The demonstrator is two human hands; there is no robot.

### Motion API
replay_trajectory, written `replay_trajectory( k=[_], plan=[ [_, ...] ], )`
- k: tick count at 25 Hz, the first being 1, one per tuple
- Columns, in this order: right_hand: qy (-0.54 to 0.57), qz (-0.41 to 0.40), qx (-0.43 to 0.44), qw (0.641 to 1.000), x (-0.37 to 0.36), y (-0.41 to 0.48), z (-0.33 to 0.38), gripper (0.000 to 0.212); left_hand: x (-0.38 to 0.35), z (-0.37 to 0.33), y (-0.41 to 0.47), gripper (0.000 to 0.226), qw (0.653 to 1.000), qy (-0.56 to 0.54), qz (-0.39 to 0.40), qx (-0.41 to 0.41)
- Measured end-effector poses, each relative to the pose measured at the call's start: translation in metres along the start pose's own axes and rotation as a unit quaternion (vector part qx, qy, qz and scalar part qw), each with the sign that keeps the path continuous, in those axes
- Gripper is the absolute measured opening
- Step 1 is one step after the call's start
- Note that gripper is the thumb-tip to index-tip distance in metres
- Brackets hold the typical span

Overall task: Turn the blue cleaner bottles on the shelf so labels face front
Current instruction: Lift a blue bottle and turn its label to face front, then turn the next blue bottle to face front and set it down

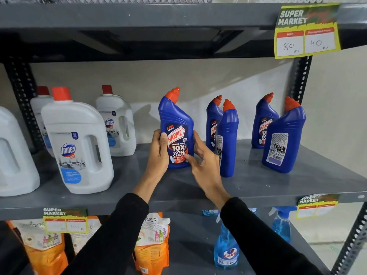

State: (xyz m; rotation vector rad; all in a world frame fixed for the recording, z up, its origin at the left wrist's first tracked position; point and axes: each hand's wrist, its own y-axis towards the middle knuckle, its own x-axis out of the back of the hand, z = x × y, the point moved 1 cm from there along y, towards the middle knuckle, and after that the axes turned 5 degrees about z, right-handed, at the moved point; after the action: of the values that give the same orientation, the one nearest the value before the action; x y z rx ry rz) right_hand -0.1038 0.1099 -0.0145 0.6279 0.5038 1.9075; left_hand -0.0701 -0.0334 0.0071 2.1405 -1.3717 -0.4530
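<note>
Here, left hand (158, 153) and right hand (200, 158) both grasp the upright, label-forward Harpic bottle (175, 120) on the grey shelf (258, 182).

Gap between jug (117, 124) and held bottle (176, 124)

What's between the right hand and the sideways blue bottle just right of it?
Nothing visible. The right hand holds the front-facing bottle; the sideways bottle stands just to its right, only shelf between. A rear bottle stands behind it, out of the path.
</note>
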Motion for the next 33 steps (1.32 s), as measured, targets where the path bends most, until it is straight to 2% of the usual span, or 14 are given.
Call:
replay_trajectory(
  k=[4,11,17,20,22,24,26,27,28,29,30,33],
  plan=[
    [-0.011,0.021,-0.008,1.0,-0.002,0.001,-0.003,0.079,0.008,0.004,-0.007,0.026,1.0,0.011,-0.012,0.025],
    [-0.012,0.045,-0.046,0.998,-0.004,0.0,-0.008,0.079,0.008,0.005,-0.015,0.029,0.997,0.036,0.017,0.066],
    [-0.065,0.071,-0.05,0.994,-0.005,-0.001,-0.011,0.081,0.009,0.006,-0.016,0.033,0.996,0.024,0.007,0.09],
    [-0.106,0.066,-0.044,0.991,-0.004,-0.003,-0.004,0.078,0.011,0.007,-0.017,0.034,0.994,0.021,0.016,0.108],
    [-0.14,0.022,-0.023,0.99,-0.005,-0.006,0.004,0.072,0.011,0.004,-0.02,0.036,0.993,0.024,0.021,0.112],
    [-0.144,-0.072,0.013,0.987,-0.008,-0.016,0.012,0.062,0.016,-0.003,-0.026,0.048,0.995,0.083,-0.04,0.031],
    [-0.164,-0.154,0.077,0.971,-0.003,-0.023,0.017,0.056,0.016,-0.015,-0.03,0.049,0.969,0.178,-0.126,-0.118],
    [-0.182,-0.185,0.108,0.96,0.003,-0.023,0.02,0.057,0.012,-0.02,-0.027,0.045,0.953,0.201,-0.133,-0.181],
    [-0.195,-0.217,0.12,0.949,0.006,-0.023,0.02,0.06,0.008,-0.026,-0.026,0.041,0.944,0.206,-0.113,-0.233],
    [-0.204,-0.258,0.122,0.936,0.039,-0.019,0.019,0.064,-0.03,-0.037,-0.018,0.036,0.94,0.18,-0.077,-0.281],
    [-0.21,-0.291,0.101,0.928,0.058,-0.014,0.017,0.069,-0.055,-0.045,-0.013,0.03,0.94,0.161,-0.033,-0.298],
    [-0.222,-0.301,0.008,0.927,0.063,-0.004,0.012,0.081,-0.089,-0.043,-0.008,0.025,0.954,0.176,0.053,-0.235]
  ],
)
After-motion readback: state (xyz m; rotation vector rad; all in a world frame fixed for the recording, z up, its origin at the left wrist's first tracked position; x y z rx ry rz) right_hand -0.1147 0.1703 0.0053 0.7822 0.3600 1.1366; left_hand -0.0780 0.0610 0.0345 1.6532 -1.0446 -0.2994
